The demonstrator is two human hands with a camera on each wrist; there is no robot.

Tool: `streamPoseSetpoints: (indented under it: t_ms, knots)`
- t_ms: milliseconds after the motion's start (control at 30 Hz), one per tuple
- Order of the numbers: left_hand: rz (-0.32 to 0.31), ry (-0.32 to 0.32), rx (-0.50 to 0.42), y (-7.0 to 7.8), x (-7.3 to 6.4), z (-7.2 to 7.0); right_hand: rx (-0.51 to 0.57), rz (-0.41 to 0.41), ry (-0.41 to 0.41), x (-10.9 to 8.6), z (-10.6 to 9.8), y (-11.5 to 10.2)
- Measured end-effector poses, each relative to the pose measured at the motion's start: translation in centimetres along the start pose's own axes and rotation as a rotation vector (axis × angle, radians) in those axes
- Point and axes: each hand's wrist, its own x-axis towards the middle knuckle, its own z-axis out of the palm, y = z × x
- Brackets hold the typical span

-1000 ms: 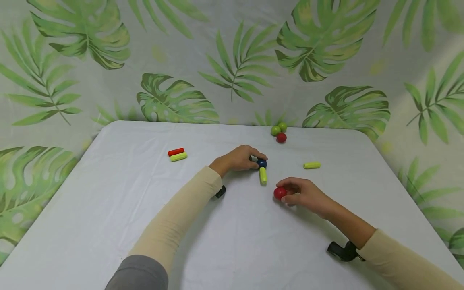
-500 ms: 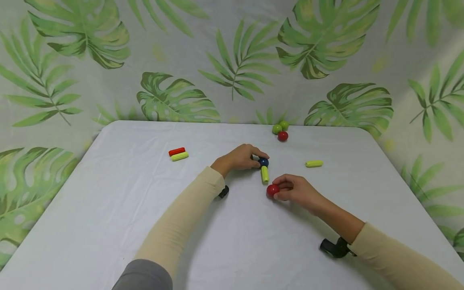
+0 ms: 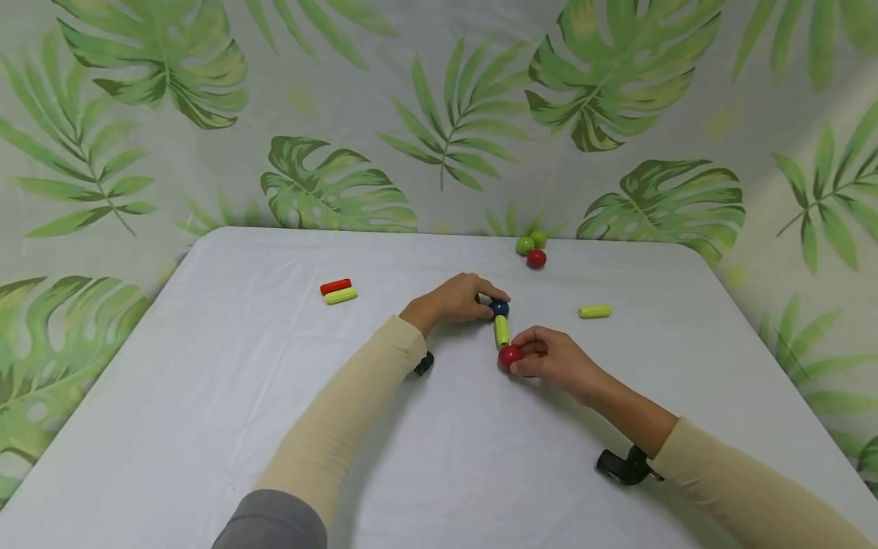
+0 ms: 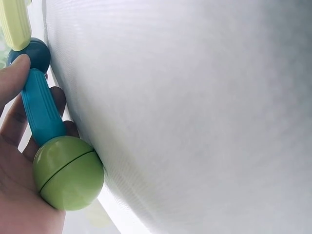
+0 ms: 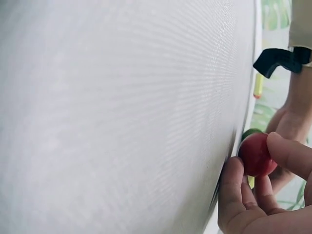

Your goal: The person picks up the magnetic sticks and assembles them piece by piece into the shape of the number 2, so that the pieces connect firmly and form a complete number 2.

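My left hand [image 3: 456, 298] grips a dark blue ball [image 3: 500, 308] between thumb and fingers. The left wrist view shows a ribbed blue rod [image 4: 43, 106] running from that ball to a green ball [image 4: 69, 173] lying against the palm; in the head view the hand hides both. A yellow rod [image 3: 502, 331] extends from the blue ball toward the front. My right hand [image 3: 559, 362] pinches a red ball [image 3: 510, 357] between thumb and fingers. That red ball is right at the yellow rod's near end.
A red rod [image 3: 335, 287] and another yellow rod [image 3: 341, 295] lie side by side at the back left. At the back stand two green balls [image 3: 525, 245] and a second red ball [image 3: 536, 259]. One more yellow rod [image 3: 594, 311] lies to the right on the white table [image 3: 439, 473].
My right hand has moved left and slightly away from me with the red ball, up to the yellow rod's near end. The left hand has stayed nearly still on the blue ball.
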Motion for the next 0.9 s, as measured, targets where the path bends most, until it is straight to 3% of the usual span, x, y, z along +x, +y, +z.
streamPoseSetpoints:
  t_ms: [433, 533, 700, 800, 900]
  knots:
    - [0.019, 0.011, 0.02, 0.26, 0.11, -0.07, -0.009, -0.029, -0.004, 0.12, -0.2, -0.21]
    - [0.021, 0.006, 0.023, 0.26, 0.18, -0.04, -0.118, -0.121, -0.024, -0.2, -0.49, -0.13]
    - [0.022, 0.005, 0.033, 0.22, 0.32, -0.04, -0.394, -0.361, -0.032, -0.3, -0.89, -0.17]
    - [0.033, 0.005, 0.048, 0.11, 0.47, 0.04, -0.438, -0.428, -0.034, 0.0, -0.92, -0.28]
    - [0.06, 0.018, 0.07, -0.06, 0.34, -0.09, -0.447, -0.442, -0.037, 0.26, -0.96, -0.35]
